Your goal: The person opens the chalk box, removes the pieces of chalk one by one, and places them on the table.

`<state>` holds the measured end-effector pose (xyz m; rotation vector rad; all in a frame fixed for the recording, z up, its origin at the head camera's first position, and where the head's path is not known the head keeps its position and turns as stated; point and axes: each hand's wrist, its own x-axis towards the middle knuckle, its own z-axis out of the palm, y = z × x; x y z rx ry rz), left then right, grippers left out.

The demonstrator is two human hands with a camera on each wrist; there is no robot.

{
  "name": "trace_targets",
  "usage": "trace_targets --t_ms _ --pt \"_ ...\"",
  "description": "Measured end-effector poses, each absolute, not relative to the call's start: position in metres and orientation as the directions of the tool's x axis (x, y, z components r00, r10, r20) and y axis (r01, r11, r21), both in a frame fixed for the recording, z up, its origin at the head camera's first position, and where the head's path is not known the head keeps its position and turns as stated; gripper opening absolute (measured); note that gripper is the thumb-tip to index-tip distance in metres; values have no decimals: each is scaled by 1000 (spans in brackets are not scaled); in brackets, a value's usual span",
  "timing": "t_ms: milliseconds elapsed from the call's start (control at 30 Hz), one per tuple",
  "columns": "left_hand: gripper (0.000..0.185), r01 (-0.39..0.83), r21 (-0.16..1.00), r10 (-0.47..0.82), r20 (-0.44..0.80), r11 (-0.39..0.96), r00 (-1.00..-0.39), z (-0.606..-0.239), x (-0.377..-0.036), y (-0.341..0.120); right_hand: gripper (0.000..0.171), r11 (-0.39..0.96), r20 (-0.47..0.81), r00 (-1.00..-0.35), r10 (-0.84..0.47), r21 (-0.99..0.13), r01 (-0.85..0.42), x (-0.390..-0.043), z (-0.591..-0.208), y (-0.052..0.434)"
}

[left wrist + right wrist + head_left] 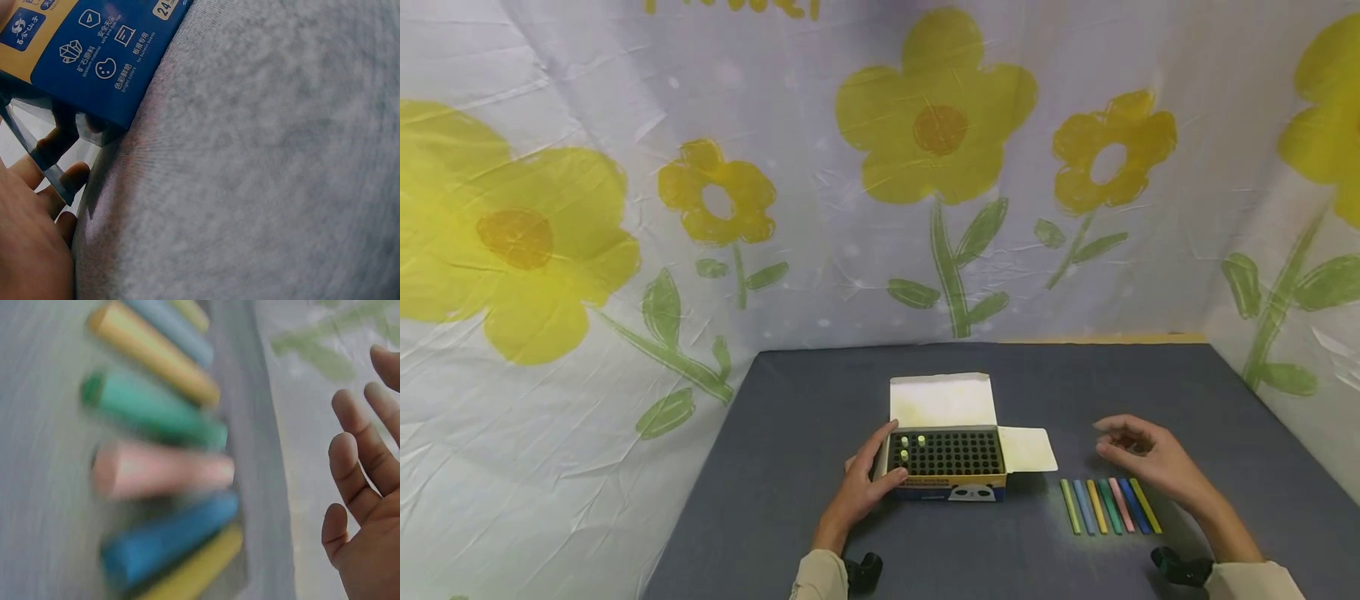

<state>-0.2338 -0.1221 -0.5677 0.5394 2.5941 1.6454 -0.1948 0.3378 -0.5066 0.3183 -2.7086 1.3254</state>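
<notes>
Seven chalk sticks (pixel 1111 506) lie beneath our relaxed, empty right hand (pixel 1142 457); our left hand (pixel 867 483) grips the chalk box (pixel 946 462), three slots filled, most empty.

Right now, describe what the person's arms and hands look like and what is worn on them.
Both hands are bare: no gloves, rings or markings show on the left hand or the right hand. Each forearm ends in a light beige sleeve cuff near the bottom of the head view. A small black device sits at the left wrist, and a similar black device at the right.
</notes>
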Motion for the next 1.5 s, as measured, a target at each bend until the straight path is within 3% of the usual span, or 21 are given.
trace_targets --t_ms 500,1000,1500 --pt "74 283 882 304 171 377 -937 -570 -233 -121 27 465 396 -893 -212 -763 -449 -213 -494 262" --pt "73 269 886 296 159 379 -942 -568 -233 -121 26 346 407 -846 -344 -783 -517 -230 -501 192" --pt "73 280 875 285 173 394 -943 -570 -234 -121 22 592 440 -836 -327 -594 -545 -235 -502 131"
